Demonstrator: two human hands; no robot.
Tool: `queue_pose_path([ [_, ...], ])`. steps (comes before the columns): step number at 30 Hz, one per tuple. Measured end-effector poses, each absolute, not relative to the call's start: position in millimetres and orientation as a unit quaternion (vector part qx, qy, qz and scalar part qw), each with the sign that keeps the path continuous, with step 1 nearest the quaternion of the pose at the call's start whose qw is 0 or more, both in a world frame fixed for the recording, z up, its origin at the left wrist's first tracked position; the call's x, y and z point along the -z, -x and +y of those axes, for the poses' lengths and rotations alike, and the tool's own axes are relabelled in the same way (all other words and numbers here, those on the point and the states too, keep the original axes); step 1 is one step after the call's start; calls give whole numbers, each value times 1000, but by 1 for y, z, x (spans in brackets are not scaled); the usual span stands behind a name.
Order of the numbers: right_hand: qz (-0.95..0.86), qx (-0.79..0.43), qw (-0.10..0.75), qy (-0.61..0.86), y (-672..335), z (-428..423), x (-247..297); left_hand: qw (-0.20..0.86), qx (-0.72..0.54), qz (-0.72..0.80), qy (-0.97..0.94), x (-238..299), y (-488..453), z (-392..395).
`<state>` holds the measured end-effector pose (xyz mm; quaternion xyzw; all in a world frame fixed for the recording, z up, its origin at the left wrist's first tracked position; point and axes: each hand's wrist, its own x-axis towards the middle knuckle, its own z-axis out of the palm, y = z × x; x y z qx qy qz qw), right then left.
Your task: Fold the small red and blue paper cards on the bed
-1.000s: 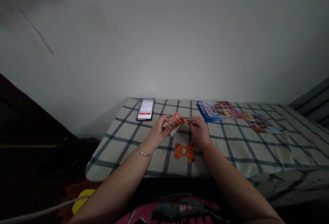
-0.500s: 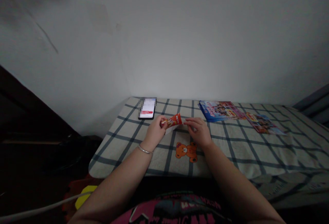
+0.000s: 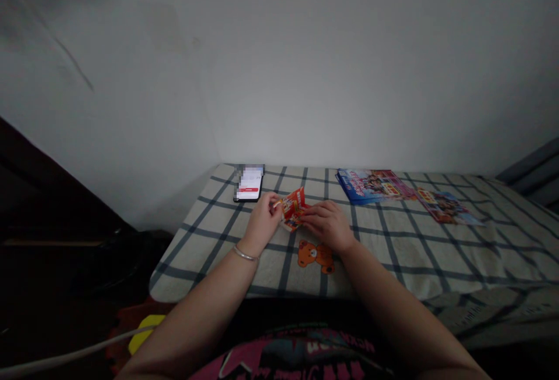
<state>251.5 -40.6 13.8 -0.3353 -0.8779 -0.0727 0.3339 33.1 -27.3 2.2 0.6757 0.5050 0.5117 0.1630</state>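
A small red-and-orange printed paper piece (image 3: 292, 210), bent into a half-open, boxlike shape, is held between both hands over the table. My left hand (image 3: 264, 217) pinches its left end between thumb and fingers; a silvery bracelet is on that wrist. On the right edge my right hand (image 3: 328, 224) has its fingers closed together, with the thumb side partly hidden. Just below the paper, an orange teddy bear figure (image 3: 315, 256) lies flat on the cloth, its right side close to my right wrist.
A checked cloth (image 3: 196, 252) covers the table against a white wall. A phone with a lit screen (image 3: 250, 183) lies beyond my left hand. Colourful printed sheets (image 3: 369, 187) are stacked at the right, beside another printed sheet (image 3: 448, 206). A pale cable (image 3: 78, 358) runs at lower left.
The paper piece has been spread from a narrow folded strip into a wider, opened shape. My right hand has moved left and taken hold of its right edge more fully.
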Motion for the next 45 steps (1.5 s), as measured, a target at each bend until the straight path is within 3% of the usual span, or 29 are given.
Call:
queue_pose_path([
  [14, -895, 4, 304, 326, -250, -43, -16, 232, -476, 507, -680, 0, -30, -26],
  [23, -924, 5, 233, 304, -248, -41, -12, 231, -473, 494, -692, 0, -30, -24],
  [30, -899, -18, 269, 346, -247, -40, -12, 249, -476, 506, -675, 0, -30, -24],
  [38, -883, -12, 250, 397, -256, -35, -10, 233, -476, 510, -678, 6, -29, -21],
  [45, -842, -25, 273, 464, -258, -33, -6, 263, -420, 487, -719, 0, -32, -30],
])
